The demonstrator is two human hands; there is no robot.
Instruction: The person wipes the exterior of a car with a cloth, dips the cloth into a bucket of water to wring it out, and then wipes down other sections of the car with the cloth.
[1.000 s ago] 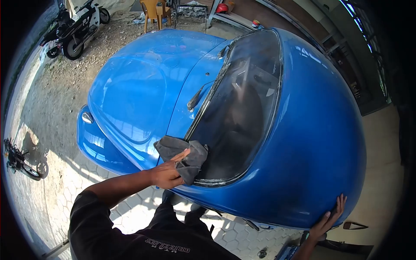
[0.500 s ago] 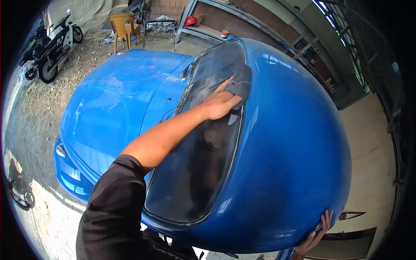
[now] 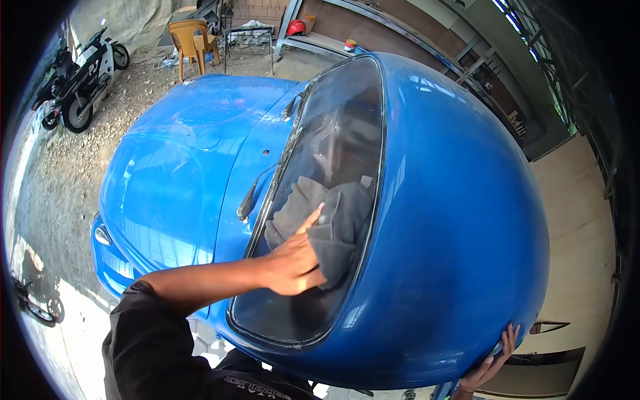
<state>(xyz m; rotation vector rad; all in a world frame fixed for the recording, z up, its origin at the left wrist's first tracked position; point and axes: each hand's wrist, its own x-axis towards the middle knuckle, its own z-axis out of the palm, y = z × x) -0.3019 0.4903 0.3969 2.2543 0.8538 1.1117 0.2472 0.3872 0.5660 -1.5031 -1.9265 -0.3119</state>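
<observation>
My left hand (image 3: pixel 293 265) presses a crumpled dark grey cloth (image 3: pixel 340 227) against the windshield (image 3: pixel 280 317) of a blue car. Its index finger points up over the cloth, and the other fingers bend into the fabric. At the lower right, my right hand (image 3: pixel 492 363) rests on the edge of the rounded blue roof (image 3: pixel 460 220), fingers spread and nothing seen in them. A wiper (image 3: pixel 248 201) lies beside the lower windshield frame. The blue hood (image 3: pixel 173 160) extends to the left.
Motorcycles (image 3: pixel 83 100) stand on gravel at the upper left, and part of another (image 3: pixel 37 310) shows at the left edge. A tan plastic chair (image 3: pixel 190 45) and a metal shelf (image 3: pixel 360 30) with a red helmet (image 3: pixel 296 27) are beyond the car.
My left hand first went up to the far part of the windshield with the cloth, then came back down to its middle. My right hand stays at the roof edge.
</observation>
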